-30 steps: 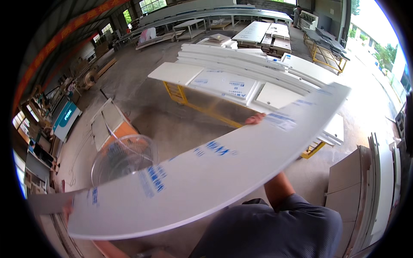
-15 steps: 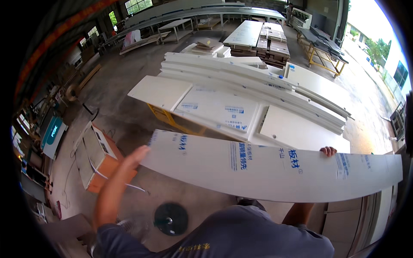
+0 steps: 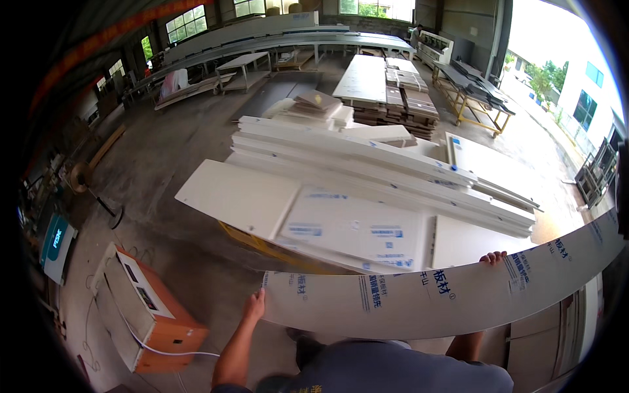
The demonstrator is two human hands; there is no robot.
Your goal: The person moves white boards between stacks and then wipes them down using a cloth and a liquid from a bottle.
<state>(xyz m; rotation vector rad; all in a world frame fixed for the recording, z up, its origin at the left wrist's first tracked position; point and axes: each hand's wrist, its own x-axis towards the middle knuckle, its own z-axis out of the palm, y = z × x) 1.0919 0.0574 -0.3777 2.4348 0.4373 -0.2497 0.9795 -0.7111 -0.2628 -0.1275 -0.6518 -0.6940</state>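
Note:
A long, narrow white board (image 3: 413, 316) with blue printing spans in front of me, its edges bowed by the lens. My left hand (image 3: 255, 305) is closed on the board's left end. Over its far edge, right of the middle, curl the fingers of my right hand (image 3: 493, 257); the palm is hidden and the forearm passes beneath the board. Just beyond lies a stack of white panels (image 3: 239, 196) on a yellow-framed support (image 3: 246, 241). One panel in it, with blue-printed film (image 3: 347, 226), is nearest the held board.
To my left stands an orange and cream box-shaped machine (image 3: 171, 331) with a pale hose. Farther back are a pallet of stacked boards (image 3: 411, 98), a yellow-legged trolley (image 3: 473, 105) and a long machine bed (image 3: 282, 44). More panels lean at the lower right (image 3: 537, 337).
The board's left end has moved right and nearer my body, and its right end now angles farther away. My left hand has moved with it. The whole view has shifted too.

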